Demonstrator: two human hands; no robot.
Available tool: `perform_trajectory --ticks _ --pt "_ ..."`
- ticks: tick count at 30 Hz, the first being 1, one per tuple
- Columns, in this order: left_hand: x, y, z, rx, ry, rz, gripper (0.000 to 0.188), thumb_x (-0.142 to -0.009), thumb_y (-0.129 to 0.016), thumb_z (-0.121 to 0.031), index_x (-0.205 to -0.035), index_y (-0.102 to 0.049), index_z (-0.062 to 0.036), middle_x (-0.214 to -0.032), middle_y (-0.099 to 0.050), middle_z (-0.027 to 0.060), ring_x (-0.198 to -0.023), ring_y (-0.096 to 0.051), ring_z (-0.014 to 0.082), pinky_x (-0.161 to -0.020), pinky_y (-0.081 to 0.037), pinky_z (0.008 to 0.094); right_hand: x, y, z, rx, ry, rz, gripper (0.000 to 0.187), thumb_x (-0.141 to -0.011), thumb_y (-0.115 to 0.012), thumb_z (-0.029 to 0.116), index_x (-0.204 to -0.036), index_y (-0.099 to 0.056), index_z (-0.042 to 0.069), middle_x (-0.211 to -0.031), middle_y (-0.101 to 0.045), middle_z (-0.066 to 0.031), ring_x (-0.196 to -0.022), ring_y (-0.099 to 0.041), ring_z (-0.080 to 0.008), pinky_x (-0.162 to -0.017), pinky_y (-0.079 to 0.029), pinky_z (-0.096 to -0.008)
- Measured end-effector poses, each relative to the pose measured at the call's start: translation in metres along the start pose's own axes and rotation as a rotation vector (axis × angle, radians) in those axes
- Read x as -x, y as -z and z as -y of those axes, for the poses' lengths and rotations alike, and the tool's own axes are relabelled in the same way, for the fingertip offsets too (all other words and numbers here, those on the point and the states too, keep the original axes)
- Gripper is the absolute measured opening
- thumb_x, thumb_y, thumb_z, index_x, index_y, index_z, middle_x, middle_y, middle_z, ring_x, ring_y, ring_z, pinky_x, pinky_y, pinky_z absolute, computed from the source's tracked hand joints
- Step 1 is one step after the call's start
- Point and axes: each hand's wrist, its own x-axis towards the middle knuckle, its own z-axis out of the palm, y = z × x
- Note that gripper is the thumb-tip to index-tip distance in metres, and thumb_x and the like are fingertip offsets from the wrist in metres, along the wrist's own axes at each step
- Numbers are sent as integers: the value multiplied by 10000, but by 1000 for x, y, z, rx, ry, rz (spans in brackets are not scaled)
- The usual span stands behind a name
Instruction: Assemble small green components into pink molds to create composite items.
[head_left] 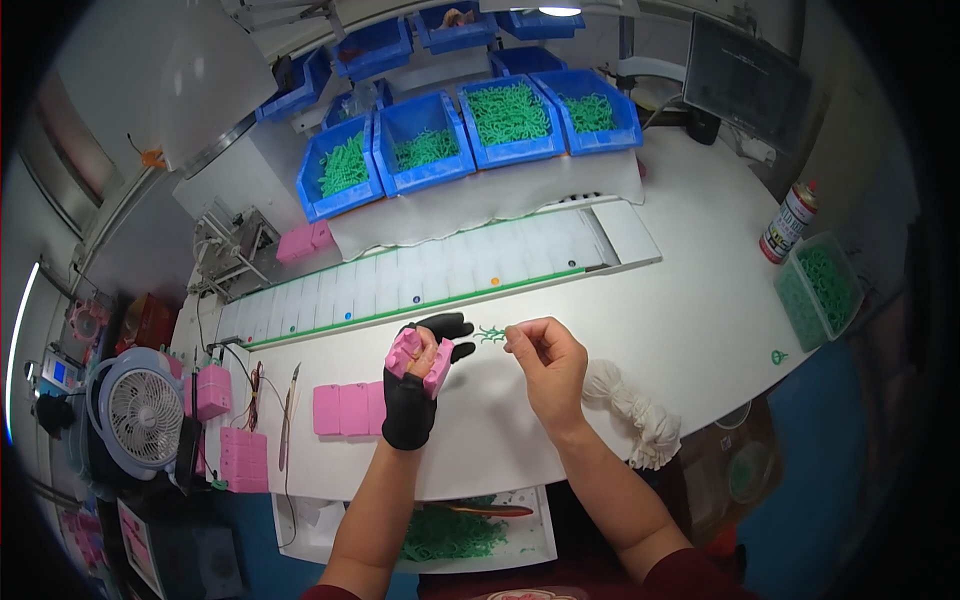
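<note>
My left hand (410, 400), in a black glove with some fingers bare, grips a pink rubber mold (404, 351) that gapes apart, its other part (438, 368) standing nearer the thumb. The gloved fingertips stretch to the right. Across from them my bare right hand (550, 365) pinches a small green branched wax-like piece (490, 333) between thumb and fingertips. That piece hangs between the two hands, above the white table (480, 430). Beside my left wrist, a row of pink blocks (345, 410) lies on the table.
Blue bins (420, 150) of green pieces stand at the back, behind a long sectioned white strip (420, 275). White cloth (635, 415) lies by my right forearm. A spray can (788, 222) and clear tub (820, 290) stand right; tweezers (288, 420) and a fan (142, 415) are left. Below, a drawer (540, 530) is pulled out.
</note>
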Motion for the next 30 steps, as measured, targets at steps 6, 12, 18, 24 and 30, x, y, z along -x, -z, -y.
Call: perform_trajectory --ticks 6,12,18,24,30 --pt "7 12 2 68 145 3 349 -932 -566 -459 -912 -474 -123 -722 -453 -9 -593 -414 86 -519 -317 252 -23 -22 49 -71 324 -170 80 -907 -654 41 -951 -630 -22 -851 -667 -62 -791 -641 -105 -735 -506 -223" --pt "18 -5 1 -114 319 191 422 -703 -682 -124 -1065 -468 -95 -807 -485 25 -705 -472 126 -640 -384 265 -134 -65 93 -52 872 -361 73 -875 -679 23 -933 -653 -12 -842 -665 -59 -767 -643 -118 -699 -519 -245" --pt "51 -5 -5 -485 320 243 585 -728 -762 -163 -1222 -470 -46 -1062 -511 72 -1042 -523 197 -914 -431 335 -150 -47 108 433 716 -170 188 -888 -662 103 -1027 -684 -21 -808 -709 -149 -675 -693 -223 -617 -540 -289" --pt "88 19 -9 -872 -43 308 588 -708 -797 -84 -1210 -499 -20 -1102 -549 155 -1054 -546 304 -925 -460 393 -23 54 98 785 361 183 221 -856 -682 164 -972 -664 -23 -942 -678 -172 -943 -635 -300 -842 -506 -387" --pt "97 5 -1 -1094 -197 282 593 -584 -861 -173 -1079 -562 -42 -1020 -597 125 -987 -554 324 -864 -466 408 49 127 80 1370 113 399 473 -786 -722 134 -1197 -553 -26 -1045 -623 -181 -969 -598 -336 -870 -475 -429"
